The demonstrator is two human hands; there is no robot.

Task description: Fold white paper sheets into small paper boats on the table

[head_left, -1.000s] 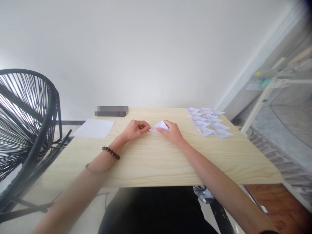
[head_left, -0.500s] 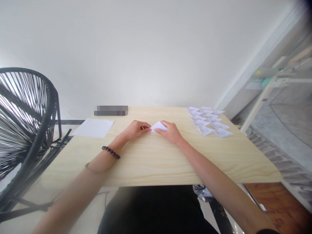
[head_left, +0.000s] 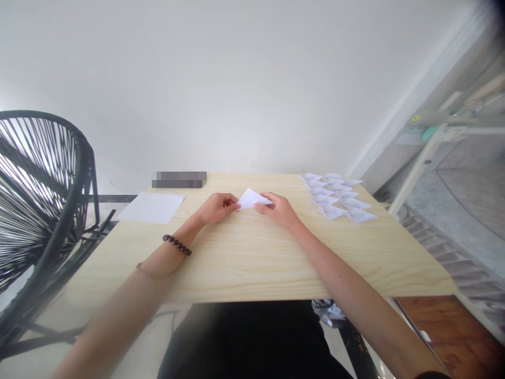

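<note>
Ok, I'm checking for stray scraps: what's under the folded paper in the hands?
The wooden tabletop shows around the folded paper, held by the left hand and right hand. Whatever is directly beneath the paper is covered.

With the folded sheet (head_left: 249,198) between left hand (head_left: 216,208) and right hand (head_left: 279,209) as the dial's centre, unfolded paper (head_left: 152,207) lies at nine o'clock on the bench (head_left: 252,263), chair (head_left: 83,158) beyond; pixelated object (head_left: 179,180), ten; wall (head_left: 252,95), twelve; folded pieces (head_left: 349,194), three.

1 black chair (head_left: 82,168) left of the table (head_left: 252,258), white wall (head_left: 252,95) behind
</note>
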